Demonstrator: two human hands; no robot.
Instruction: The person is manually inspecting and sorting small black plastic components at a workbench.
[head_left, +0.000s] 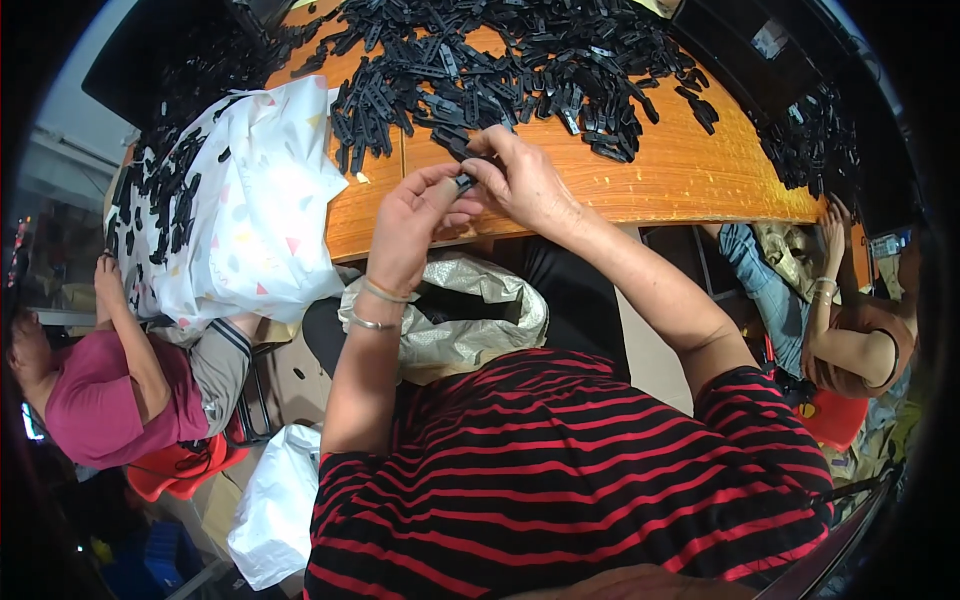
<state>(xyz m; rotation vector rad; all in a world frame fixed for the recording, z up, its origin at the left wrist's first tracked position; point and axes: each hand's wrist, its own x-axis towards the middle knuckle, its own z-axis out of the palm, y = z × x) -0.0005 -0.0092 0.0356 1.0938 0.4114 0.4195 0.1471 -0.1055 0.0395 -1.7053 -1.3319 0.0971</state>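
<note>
Just over the table's near edge, my two hands meet. My left hand (412,222) is closed, with thumb and fingers pinching a small black plastic clip-like piece (464,182). The right hand (528,182) is closed too, its thumb and fingertips on the same piece from the right; the fingers cover most of it. Beyond the right fingertips lies the near edge of a large heap of similar long black pieces (440,90). Below my hands, a pale woven sack (525,300) gapes at my lap, with a dark inside.
The orange wooden table (680,180) has a curved near edge. White patterned plastic sheeting (270,190) covers its left part, beside more black pieces (165,200). One person (110,390) sits at left, another (850,340) at right by another heap. A white bag (275,510) stands on the floor.
</note>
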